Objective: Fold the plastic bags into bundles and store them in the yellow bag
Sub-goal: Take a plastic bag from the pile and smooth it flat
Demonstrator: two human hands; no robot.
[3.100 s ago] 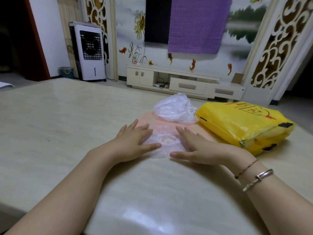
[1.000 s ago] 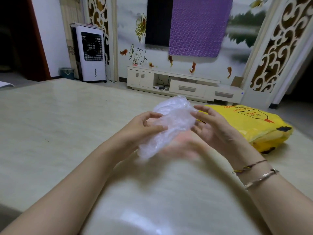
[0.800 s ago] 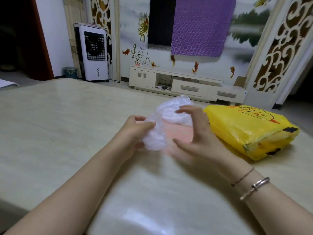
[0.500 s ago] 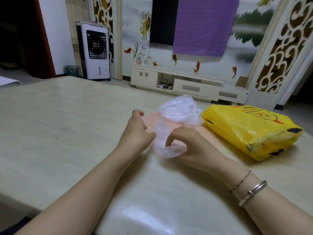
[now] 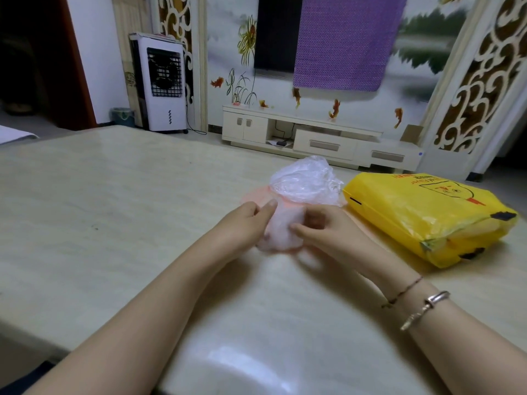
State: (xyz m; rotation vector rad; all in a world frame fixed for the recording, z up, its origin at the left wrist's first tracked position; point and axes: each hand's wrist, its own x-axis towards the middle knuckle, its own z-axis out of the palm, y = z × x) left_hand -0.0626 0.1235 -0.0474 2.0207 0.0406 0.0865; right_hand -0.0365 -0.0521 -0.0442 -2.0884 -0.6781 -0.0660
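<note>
A small clear plastic bag (image 5: 281,233), crumpled into a bundle, sits between my two hands just above the table. My left hand (image 5: 243,226) grips its left side with curled fingers. My right hand (image 5: 322,232) pinches its right side with thumb and fingers. Behind them a second crumpled clear bag (image 5: 306,181) lies on a flat pink bag (image 5: 255,195). The yellow bag (image 5: 427,215), full and lying on its side, is to the right of my right hand.
The beige marble table (image 5: 114,209) stretches wide to the left and toward me. Beyond it stand a white TV cabinet (image 5: 322,138), a white air cooler (image 5: 161,84) and a small bin (image 5: 122,116) on the floor.
I lifted the clear bag from the table, where my hands had pressed it flat, and scrunched it. It is now a tighter bundle, lower and held between both hands.
</note>
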